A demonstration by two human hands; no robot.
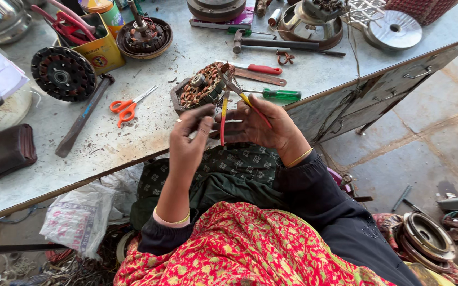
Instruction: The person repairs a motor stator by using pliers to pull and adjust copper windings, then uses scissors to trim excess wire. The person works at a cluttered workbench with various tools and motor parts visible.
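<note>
A round motor stator with copper windings [201,88] rests tilted at the near edge of a metal workbench [149,132]. My right hand [263,124] grips pliers with red and yellow handles [228,98], whose jaws reach onto the stator's top. My left hand [189,142] is raised next to the pliers' handles with fingertips pinched just below the stator. I cannot tell whether a thin wire is between them.
On the bench lie orange scissors [128,107], a green-handled screwdriver [279,95], a red-handled tool [261,69], a hammer [271,43], a long chisel [83,116], a black rotor [63,73], a yellow tin of tools [99,47] and further motor parts. More motor housings [428,238] sit on the floor.
</note>
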